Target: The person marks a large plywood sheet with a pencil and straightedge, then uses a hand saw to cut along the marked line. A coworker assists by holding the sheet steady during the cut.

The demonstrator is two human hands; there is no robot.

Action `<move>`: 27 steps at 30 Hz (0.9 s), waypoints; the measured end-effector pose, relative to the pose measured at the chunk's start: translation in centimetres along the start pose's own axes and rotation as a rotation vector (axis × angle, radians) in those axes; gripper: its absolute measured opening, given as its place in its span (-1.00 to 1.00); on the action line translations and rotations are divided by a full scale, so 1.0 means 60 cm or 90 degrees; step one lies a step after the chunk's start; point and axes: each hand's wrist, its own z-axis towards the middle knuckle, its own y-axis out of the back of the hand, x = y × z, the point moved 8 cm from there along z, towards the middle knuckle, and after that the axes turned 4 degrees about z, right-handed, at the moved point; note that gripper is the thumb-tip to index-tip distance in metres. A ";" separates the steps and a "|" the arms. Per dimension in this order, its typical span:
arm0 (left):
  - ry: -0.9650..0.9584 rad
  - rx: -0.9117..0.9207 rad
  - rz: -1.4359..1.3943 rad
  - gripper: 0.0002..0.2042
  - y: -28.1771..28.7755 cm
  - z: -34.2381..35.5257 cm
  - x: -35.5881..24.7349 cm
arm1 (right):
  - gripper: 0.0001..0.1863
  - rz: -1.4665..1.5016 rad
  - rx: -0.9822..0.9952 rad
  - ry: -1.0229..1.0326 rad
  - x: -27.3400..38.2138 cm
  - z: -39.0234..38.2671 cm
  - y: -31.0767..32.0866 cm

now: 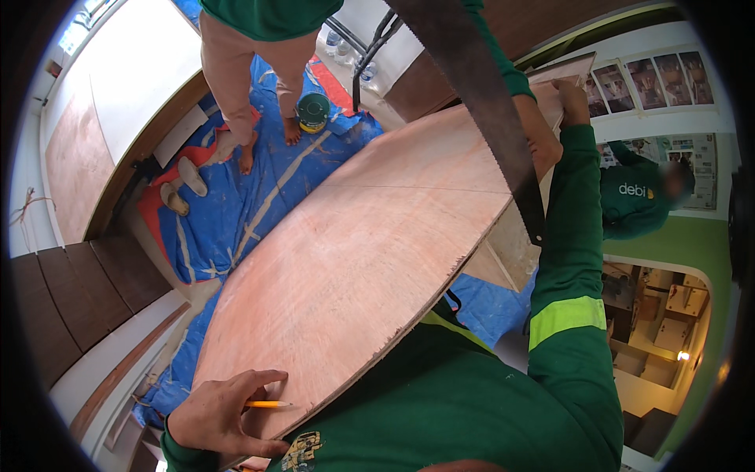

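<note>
A large reddish plywood board (354,228) stretches across the middle, with splintered wood along its near edge. My left hand (216,417) lies at its lower left corner, fingers and thumb curled around a yellow pencil (267,403) whose tip rests over the board. With my arm stretched out, my right hand (572,101) grips the board's far right end. Close by it, a co-worker's hand (543,145) is at the board's edge. A handsaw (487,110) slants down from the top, its toothed blade over the right edge; its handle is out of view.
A co-worker in pink trousers (228,63) stands barefoot on a taped blue tarp (267,204). A round green container (313,112) and a pair of shoes (191,177) are on the floor. Another person (633,189) is at the right, near an opening showing wooden cabinets (676,315).
</note>
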 end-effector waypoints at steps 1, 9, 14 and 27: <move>-0.004 -0.004 -0.011 0.09 0.000 0.001 0.000 | -0.55 0.000 -0.008 -0.003 0.000 -0.001 0.001; 0.022 0.009 0.023 0.07 0.005 -0.002 -0.005 | -0.53 -0.029 0.021 0.016 0.007 -0.005 0.000; -0.003 -0.020 -0.026 0.05 0.007 0.001 -0.011 | -0.56 -0.003 -0.001 -0.001 0.010 -0.013 -0.004; -0.047 -0.036 -0.087 -0.12 -0.001 -0.016 -0.012 | -0.33 -0.173 -0.078 0.232 -0.063 0.136 0.023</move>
